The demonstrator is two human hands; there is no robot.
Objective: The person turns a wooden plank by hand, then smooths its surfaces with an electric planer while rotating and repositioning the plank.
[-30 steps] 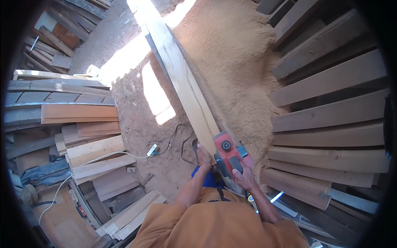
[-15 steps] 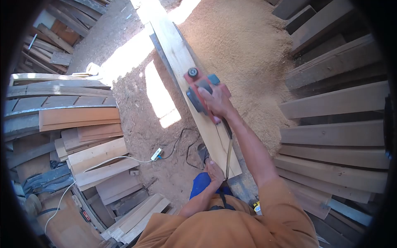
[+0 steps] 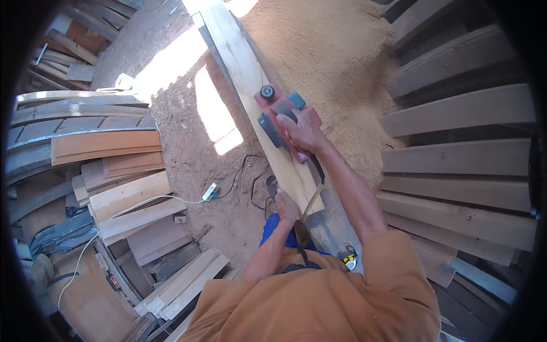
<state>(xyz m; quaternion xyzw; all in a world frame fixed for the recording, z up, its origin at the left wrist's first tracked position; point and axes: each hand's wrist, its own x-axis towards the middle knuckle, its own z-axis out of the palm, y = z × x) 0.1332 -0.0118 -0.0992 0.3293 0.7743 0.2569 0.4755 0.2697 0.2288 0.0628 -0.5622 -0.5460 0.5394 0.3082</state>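
My right hand (image 3: 305, 132) is wrapped round the handle of a red and black electric planer (image 3: 274, 130), which rests on top of a long pale wooden board (image 3: 231, 48). The board runs away from me, with a dark crack line near its close end. At that end my left hand (image 3: 286, 206) holds the board's left edge; some of its fingers are hidden. A cord (image 3: 317, 169) trails from the planer's rear toward my body.
Sawdust (image 3: 325, 51) is heaped right of the board. Stacked planks stand at right (image 3: 456, 157) and left (image 3: 131, 194). A white power strip (image 3: 210, 191) with cables lies on the dirt floor. A yellow tape measure (image 3: 349, 261) sits close to my body.
The planer has slid back along the board, closer to its near end and to me. My left hand keeps its place at the board's edge. The whole view has shifted slightly.
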